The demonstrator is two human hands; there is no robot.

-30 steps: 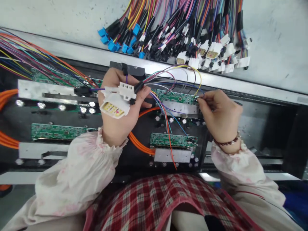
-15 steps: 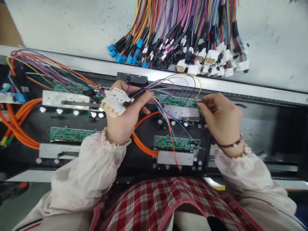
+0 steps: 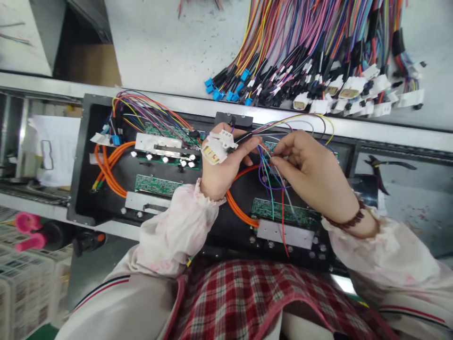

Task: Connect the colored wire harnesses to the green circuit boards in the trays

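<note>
- White connectors point(image 3: 214, 150) on a wire harness sit against the palm of the left hand point(image 3: 222, 170), which is closed around the harness's black sleeve point(image 3: 244, 138).
- Right hand point(image 3: 313, 177) is pinched shut, its fingertips point(image 3: 273, 160) gripping thin coloured wires point(image 3: 267, 172) from that harness, above the middle of a black panel point(image 3: 79, 189).
- Green circuit boards point(image 3: 155, 185), metal plates point(image 3: 155, 144) and orange cables point(image 3: 108, 172) are fixed across the panel, with more wires point(image 3: 148, 108) bunched at its far left corner.
- Beyond the panel, loose harnesses point(image 3: 311, 61) with blue connectors point(image 3: 230, 92) lie on the bench point(image 3: 159, 47).
- Black-handled pliers point(image 3: 389, 163) lie to the right of the panel.
- Plaid apron point(image 3: 247, 302) fills the near edge of the view.
</note>
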